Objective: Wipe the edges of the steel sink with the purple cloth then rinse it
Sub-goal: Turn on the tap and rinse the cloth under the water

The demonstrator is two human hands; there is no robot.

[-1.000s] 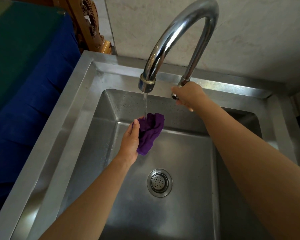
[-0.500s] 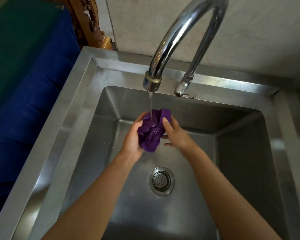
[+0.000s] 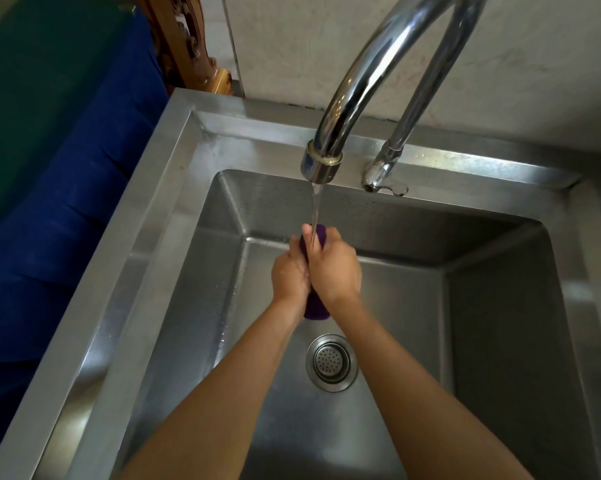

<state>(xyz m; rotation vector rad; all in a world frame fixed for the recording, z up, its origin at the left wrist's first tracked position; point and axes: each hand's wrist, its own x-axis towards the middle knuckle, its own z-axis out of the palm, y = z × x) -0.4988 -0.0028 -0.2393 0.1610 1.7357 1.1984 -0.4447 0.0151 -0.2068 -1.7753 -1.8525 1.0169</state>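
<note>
Steel sink (image 3: 500,323): right side left unobstructed. Centre blocked by left hand (image 3: 289,276), right hand (image 3: 334,268), gripped purple cloth (image 3: 315,308); overhead, by faucet (image 3: 368,74).

I'm looking down at what reads as a home kitchen or wash corner. A deep steel sink (image 3: 174,188) with a broad flat rim fills my view. It has a perforated drain strainer (image 3: 331,362) in its floor and a tall chrome gooseneck tap (image 3: 372,74) on its back rim, with water running. Behind the sink is a pale, mottled wall (image 3: 500,57). Left of the sink, carved wooden furniture (image 3: 188,46), blue fabric (image 3: 67,209) and green fabric (image 3: 32,81) suggest a household.
</note>
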